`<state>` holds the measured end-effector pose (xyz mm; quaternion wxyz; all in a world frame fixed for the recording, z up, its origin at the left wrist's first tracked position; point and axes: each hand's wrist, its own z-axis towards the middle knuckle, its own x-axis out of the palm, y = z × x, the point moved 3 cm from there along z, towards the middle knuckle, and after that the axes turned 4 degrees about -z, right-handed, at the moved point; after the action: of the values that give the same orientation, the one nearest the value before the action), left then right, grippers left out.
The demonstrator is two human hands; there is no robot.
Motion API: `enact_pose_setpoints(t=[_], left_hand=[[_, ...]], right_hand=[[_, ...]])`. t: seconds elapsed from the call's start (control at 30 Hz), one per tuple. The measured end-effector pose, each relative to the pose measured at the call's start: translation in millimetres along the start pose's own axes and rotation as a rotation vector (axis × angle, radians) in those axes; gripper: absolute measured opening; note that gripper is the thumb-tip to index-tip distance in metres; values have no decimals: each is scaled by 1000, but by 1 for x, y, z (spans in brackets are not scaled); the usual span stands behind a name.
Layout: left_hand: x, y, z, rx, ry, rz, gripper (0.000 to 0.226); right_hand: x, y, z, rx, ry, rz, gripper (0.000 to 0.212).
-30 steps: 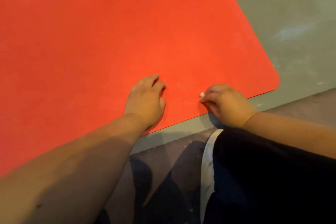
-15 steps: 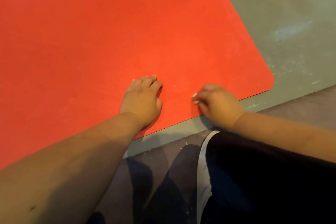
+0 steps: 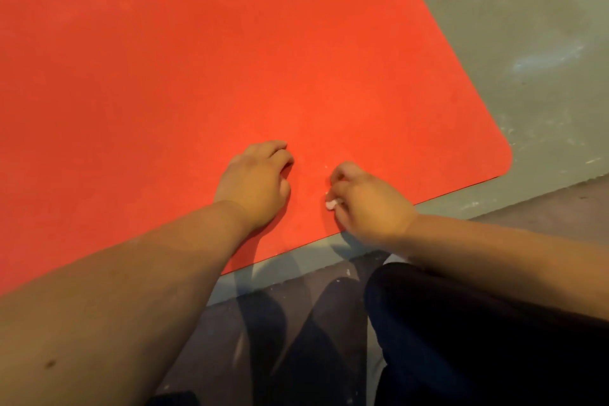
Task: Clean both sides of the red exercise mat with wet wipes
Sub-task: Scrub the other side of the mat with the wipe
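Grey floor (image 3: 514, 10) carries the red exercise mat (image 3: 230, 59), flat before me. My left hand (image 3: 253, 184) rests on it, fingers loosely bent, empty; my right hand (image 3: 369, 204) pinches a tiny wadded wet wipe (image 3: 330, 204) near its front edge. Rubbed hard, so small a wad may shred, leaving crumbs.
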<state>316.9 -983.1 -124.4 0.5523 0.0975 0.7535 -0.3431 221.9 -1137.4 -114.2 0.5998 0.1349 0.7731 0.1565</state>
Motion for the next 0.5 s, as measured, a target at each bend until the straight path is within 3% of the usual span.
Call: enact_pose_setpoints(t=[0.1, 0.2, 0.27, 0.33, 0.5], left_hand=[[-3, 9, 1, -33, -83, 6, 40], [-9, 20, 4, -83, -88, 31, 48], [-13, 26, 7, -100, -102, 40, 50], [-14, 32, 11, -113, -116, 43, 49], [-9, 34, 20, -108, -118, 54, 47]], right_hand=[[-21, -41, 11, 102, -103, -79, 17], [-47, -92, 21, 380, -212, -133, 19], [-52, -96, 23, 439, -249, -152, 18], [-41, -69, 25, 328, -223, -113, 18], [6, 17, 20, -155, 36, 5, 17]])
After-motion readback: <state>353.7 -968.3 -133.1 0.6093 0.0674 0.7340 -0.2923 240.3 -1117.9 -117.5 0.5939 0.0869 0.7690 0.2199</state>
